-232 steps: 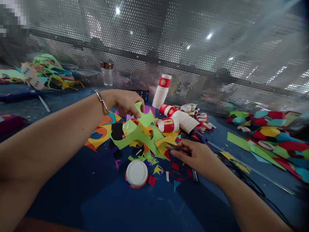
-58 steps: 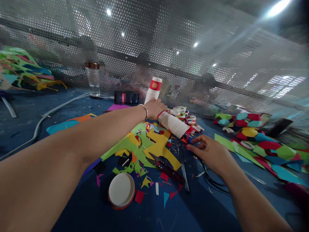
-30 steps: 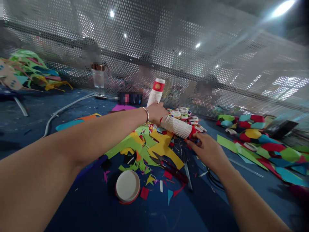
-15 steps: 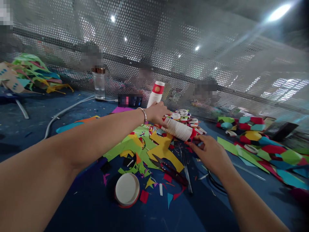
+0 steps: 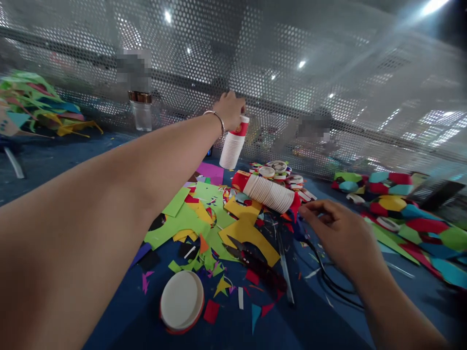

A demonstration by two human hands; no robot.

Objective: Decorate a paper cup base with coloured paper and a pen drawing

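A stack of white paper cups (image 5: 232,150) with a red printed cup at its top stands at the back, leaning slightly. My left hand (image 5: 230,109), wearing a bracelet on its wrist, has its fingers curled over the top of this stack. Another paper cup stack (image 5: 270,193) lies on its side over the scraps, its red end to the left. At its right end is a red paper piece (image 5: 296,206), where my right hand (image 5: 337,233) pinches with thumb and forefinger. Scissors (image 5: 255,262) lie in front of this stack.
Coloured paper scraps (image 5: 193,218) cover the blue table. A round white-lined lid or cup (image 5: 182,300) lies in front. Black cable (image 5: 335,287) runs beneath my right hand. A jar (image 5: 140,112) stands back left; coloured paper shapes (image 5: 412,218) lie right. Perforated metal sheet (image 5: 270,73) is behind.
My left hand has left the lying cup stack and moved up and back to the top of the upright stack. My right hand has shifted slightly right, with more of the red piece showing.
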